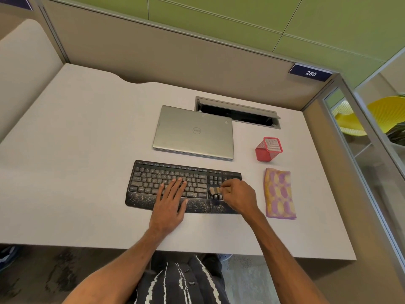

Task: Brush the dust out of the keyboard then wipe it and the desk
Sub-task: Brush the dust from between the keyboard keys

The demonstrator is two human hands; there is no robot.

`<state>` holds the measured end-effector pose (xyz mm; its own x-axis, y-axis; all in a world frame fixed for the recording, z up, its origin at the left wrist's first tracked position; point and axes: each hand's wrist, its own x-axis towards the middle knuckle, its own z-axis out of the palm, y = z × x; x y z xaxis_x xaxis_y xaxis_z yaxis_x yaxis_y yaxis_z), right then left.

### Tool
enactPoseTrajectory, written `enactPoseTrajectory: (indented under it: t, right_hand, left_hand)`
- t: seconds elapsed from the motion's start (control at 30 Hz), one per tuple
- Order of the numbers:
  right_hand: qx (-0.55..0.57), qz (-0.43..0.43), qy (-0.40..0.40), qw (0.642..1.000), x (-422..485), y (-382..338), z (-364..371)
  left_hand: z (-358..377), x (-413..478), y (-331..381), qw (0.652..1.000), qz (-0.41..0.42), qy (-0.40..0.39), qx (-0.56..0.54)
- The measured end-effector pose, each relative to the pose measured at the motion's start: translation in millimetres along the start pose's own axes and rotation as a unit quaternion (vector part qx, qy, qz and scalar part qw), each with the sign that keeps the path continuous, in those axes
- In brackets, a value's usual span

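A black keyboard (153, 178) speckled with pale dust lies on the white desk (76, 172), in front of me. My left hand (172, 200) rests flat on the middle keys and the palm rest, fingers straight. My right hand (237, 195) grips a small brush (215, 190) whose light bristles touch the keys near the number pad. A folded pink and yellow cloth (279, 194) lies on the desk just right of the keyboard, untouched.
A shut silver laptop (194, 132) sits behind the keyboard. A red mesh pen cup (268, 149) stands behind the cloth. An open cable slot (237, 111) is set in the desk's back. Partition walls enclose the desk on the left, back and right.
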<state>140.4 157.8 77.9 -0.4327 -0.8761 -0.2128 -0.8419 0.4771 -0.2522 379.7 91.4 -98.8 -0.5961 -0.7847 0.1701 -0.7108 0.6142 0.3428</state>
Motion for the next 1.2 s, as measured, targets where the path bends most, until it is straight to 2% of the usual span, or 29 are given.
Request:
enactPoseTrajectory:
  t: [0.13, 0.4, 0.6, 0.93, 1.13, 1.2]
  right_hand:
    - [-0.049, -0.054, 0.044, 0.996, -11.1, 9.7, 13.1]
    - [-0.113, -0.134, 0.001, 0.985, -36.8, 12.3, 30.3]
    - [-0.096, -0.124, 0.053, 0.986, -36.8, 11.2, 21.3]
    - [-0.108, -0.15, 0.014, 0.983, -62.2, 18.8, 40.2]
    - [-0.061, -0.118, 0.085, 0.987, -59.0, 25.5, 37.3]
    - [-0.069, -0.115, 0.083, 0.988, -54.1, 23.3, 38.3]
  left_hand:
    - [-0.4, -0.2, -0.5, 1.0, 0.002, 0.008, -0.004]
    - [-1.1, -0.5, 0.0, 1.0, 0.003, 0.008, -0.007]
    - [-2.2, -0.7, 1.2, 1.0, -0.001, 0.006, -0.012]
    - [-1.8, -0.8, -0.2, 1.0, 0.005, 0.013, -0.01]
    - [-3.6, -1.0, 0.9, 1.0, 0.007, 0.009, -0.004]
    - [-4.2, -1.9, 0.9, 1.0, 0.006, 0.01, -0.003]
